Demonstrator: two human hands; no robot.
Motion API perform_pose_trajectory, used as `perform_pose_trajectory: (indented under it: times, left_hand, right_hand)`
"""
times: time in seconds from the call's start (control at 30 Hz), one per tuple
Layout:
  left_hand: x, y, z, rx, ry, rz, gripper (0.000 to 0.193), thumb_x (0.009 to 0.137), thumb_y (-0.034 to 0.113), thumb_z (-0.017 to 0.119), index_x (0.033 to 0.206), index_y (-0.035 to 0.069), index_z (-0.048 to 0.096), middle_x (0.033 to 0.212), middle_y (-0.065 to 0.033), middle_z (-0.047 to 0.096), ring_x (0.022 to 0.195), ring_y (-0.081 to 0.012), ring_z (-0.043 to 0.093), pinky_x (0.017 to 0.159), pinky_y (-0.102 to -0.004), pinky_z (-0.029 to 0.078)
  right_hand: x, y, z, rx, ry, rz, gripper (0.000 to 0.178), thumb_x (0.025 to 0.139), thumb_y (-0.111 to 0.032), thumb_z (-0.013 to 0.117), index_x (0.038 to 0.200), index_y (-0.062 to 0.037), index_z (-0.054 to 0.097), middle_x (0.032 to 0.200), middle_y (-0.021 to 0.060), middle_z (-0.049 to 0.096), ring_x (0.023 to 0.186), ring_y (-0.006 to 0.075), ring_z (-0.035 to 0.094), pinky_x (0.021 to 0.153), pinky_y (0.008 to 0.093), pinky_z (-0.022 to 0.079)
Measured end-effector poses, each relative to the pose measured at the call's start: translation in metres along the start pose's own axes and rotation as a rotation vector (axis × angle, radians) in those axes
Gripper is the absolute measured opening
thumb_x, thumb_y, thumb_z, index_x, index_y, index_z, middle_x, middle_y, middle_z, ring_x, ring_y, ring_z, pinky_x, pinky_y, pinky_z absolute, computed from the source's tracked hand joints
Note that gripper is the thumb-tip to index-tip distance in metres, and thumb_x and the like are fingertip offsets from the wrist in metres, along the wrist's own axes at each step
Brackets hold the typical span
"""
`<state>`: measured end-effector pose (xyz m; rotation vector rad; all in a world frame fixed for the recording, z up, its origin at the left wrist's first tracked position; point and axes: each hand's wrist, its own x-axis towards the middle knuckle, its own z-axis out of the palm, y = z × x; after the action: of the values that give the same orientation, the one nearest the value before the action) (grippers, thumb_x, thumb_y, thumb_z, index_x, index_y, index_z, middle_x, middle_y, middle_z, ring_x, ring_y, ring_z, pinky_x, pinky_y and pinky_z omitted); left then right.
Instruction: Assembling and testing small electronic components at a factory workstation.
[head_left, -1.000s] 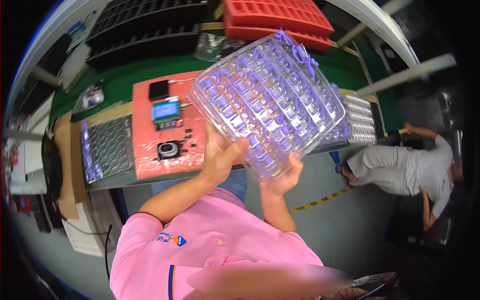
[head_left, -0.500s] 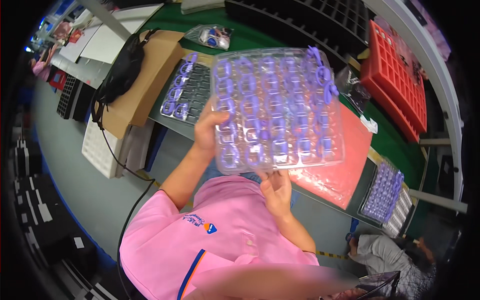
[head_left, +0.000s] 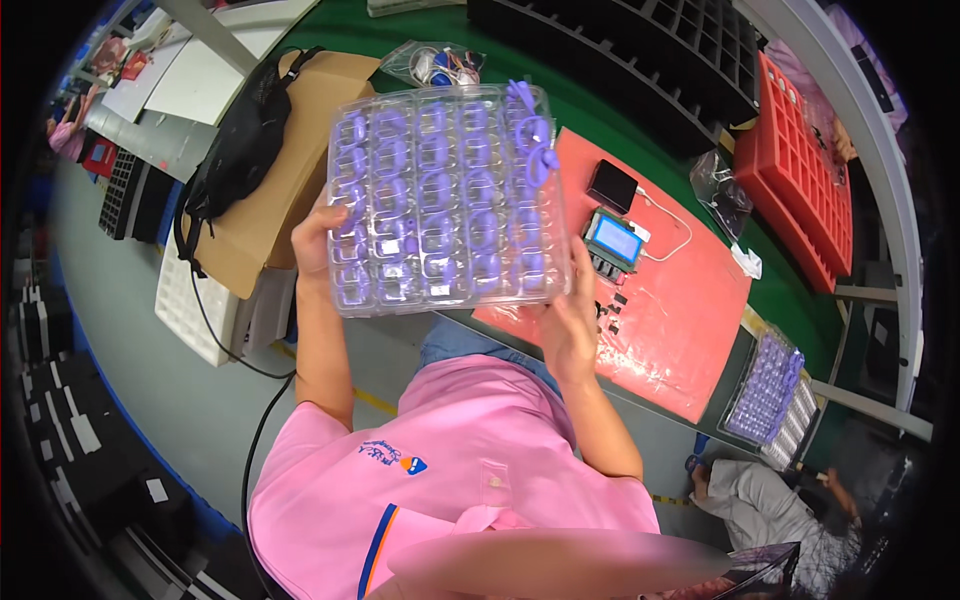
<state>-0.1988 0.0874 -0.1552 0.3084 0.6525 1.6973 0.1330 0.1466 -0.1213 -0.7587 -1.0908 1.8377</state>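
Observation:
Raised in front of me is a clear plastic blister tray [head_left: 412, 240], with rows of purple band-like pieces in its pockets. Loose purple straps [head_left: 535, 140] stick out over its upper right corner. My left hand [head_left: 318, 240] grips the tray's left edge, thumb on the top face. Around the lower right edge, my right hand [head_left: 572, 325] is closed with fingers partly behind the plastic. To the right of the tray, a small device with a lit blue screen [head_left: 615, 240] lies on a red mat [head_left: 680, 320], beside a black box [head_left: 612, 186] and small dark pieces [head_left: 612, 312].
Red divided trays [head_left: 795, 170] and black divided racks [head_left: 640, 60] stand at the back. Another purple-filled tray [head_left: 765, 390] sits at the right. On the left are a cardboard box [head_left: 290, 170] with a black bag [head_left: 240, 150] and a white tray [head_left: 195, 305]. A person [head_left: 760, 510] is at the lower right.
Both hands have carried the tray to the left, and my right hand has shifted from its bottom edge to its right edge. The screen device and black box are now uncovered; the tray on the left table is hidden.

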Motion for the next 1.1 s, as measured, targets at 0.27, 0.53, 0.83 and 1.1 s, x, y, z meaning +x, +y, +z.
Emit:
perform_pose_trajectory:
  times: [0.27, 0.53, 0.83, 1.1]
  left_hand:
    - [0.013, 0.021, -0.018, 0.183, 0.045, 0.033, 0.069, 0.086, 0.01, 0.06, 0.152, -0.006, 0.044, 0.137, -0.0197, 0.064, 0.12, -0.0273, 0.067, 0.103, -0.037, 0.054]
    - [0.028, 0.042, 0.005, 0.531, 0.142, 0.007, 0.06, 0.1, 0.013, 0.059, 0.154, -0.006, 0.044, 0.139, -0.0156, 0.064, 0.121, -0.0211, 0.065, 0.106, -0.0337, 0.05]
    - [0.039, 0.044, 0.009, 0.73, 0.201, -0.129, 0.057, 0.108, 0.015, 0.054, 0.161, -0.002, 0.039, 0.149, -0.013, 0.059, 0.131, -0.0194, 0.059, 0.112, -0.0319, 0.044]
    - [0.038, 0.043, 0.016, 0.79, 0.189, -0.086, 0.06, 0.109, 0.019, 0.055, 0.162, -0.003, 0.036, 0.152, -0.0145, 0.056, 0.133, -0.0199, 0.057, 0.113, -0.0315, 0.042]
  right_hand:
    - [0.011, 0.019, 0.014, -0.013, -0.011, 0.06, 0.074, 0.104, -0.013, 0.051, 0.168, -0.0015, 0.017, 0.17, 0.0152, 0.031, 0.155, 0.0293, 0.035, 0.125, 0.0474, 0.03]
    - [0.006, 0.048, 0.007, -0.034, 0.025, 0.106, 0.071, 0.103, -0.003, 0.05, 0.166, 0.0019, 0.02, 0.169, 0.0149, 0.032, 0.155, 0.0267, 0.033, 0.127, 0.044, 0.027]
    - [0.004, 0.044, 0.017, -0.264, 0.018, 0.074, 0.074, 0.105, -0.01, 0.059, 0.165, 0.0025, 0.019, 0.164, 0.0176, 0.036, 0.151, 0.0257, 0.037, 0.122, 0.0397, 0.032]
    - [0.003, 0.029, 0.001, -0.843, -0.026, 0.0, 0.071, 0.102, -0.021, 0.07, 0.157, 0.0042, 0.035, 0.151, 0.0209, 0.048, 0.135, 0.0281, 0.052, 0.113, 0.0396, 0.044]
